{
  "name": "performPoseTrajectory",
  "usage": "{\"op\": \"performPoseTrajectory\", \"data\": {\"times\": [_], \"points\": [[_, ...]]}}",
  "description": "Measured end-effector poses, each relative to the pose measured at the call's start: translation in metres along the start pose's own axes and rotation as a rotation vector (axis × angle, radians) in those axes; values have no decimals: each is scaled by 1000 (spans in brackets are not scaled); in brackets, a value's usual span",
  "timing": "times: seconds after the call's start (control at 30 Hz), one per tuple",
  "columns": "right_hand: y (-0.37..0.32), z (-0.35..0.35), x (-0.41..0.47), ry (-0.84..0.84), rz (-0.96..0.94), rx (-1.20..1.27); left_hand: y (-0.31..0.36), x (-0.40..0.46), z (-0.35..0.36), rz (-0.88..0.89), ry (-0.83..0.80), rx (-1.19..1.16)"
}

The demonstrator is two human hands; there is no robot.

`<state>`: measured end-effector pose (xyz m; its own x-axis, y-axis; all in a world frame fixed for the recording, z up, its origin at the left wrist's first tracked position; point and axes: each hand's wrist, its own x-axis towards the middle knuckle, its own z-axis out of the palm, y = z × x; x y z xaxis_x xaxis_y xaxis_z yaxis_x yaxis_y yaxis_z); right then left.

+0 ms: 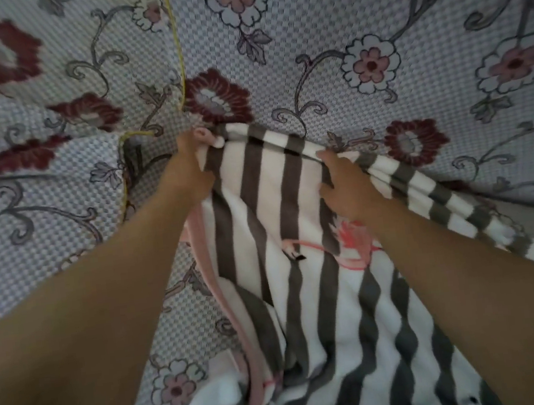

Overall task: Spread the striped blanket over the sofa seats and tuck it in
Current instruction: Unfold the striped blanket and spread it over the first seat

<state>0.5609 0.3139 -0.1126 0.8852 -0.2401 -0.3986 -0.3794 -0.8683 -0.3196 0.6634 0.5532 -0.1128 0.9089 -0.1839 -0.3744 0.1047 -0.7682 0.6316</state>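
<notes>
Both hands are at the blanket's far edge, by the sofa's back crease. The left hand point(192, 172) grips the pink-trimmed corner; the right hand point(346, 186) pinches a fold. The grey-and-white striped fleece blanket point(307, 298) runs lengthwise toward the person over the floral-covered sofa point(305, 29). Its near end is cut off.

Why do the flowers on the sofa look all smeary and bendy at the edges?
Head view: wide-angle lens bends the floral sofa cover near the edges; corners smeared by motion blur; light dim and soft, no glare; the striped blanket and both hands look sharper mid-frame.
</notes>
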Motion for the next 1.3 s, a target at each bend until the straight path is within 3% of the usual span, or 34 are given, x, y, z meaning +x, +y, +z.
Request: {"op": "performPoseTrajectory", "data": {"times": [0.1, 0.17, 0.27, 0.33, 0.47, 0.53, 0.8, 1.0, 1.07, 1.3], "points": [[-39, 7, -22, -50, -136, -28, -12, -54, 8, -185, 25, 95], [-63, 15, -32, -106, -216, -33, -18, -91, 16, -247, -44, 148], [-86, 26, -42, -185, -271, -58, -33, -122, 22, -148, -127, 251], [-94, 32, -46, -208, -275, -63, -48, -123, 5, -115, -60, 385], [-99, 35, -41, -153, -282, -52, -72, -119, -29, -45, 30, 896], [-104, 34, -34, -99, -289, -94, -69, -121, -29, 25, 64, 966], [-132, 34, 21, -41, -323, -137, -49, -88, 3, 372, 55, 804], [-153, 43, 71, -222, -308, -273, -61, -63, 15, 97, -71, 610], [-156, 48, 81, -286, -283, -328, -68, -63, 17, 82, -113, 594], [-166, 52, 106, -330, -194, -460, -65, -59, 18, 34, -23, 447]]}}
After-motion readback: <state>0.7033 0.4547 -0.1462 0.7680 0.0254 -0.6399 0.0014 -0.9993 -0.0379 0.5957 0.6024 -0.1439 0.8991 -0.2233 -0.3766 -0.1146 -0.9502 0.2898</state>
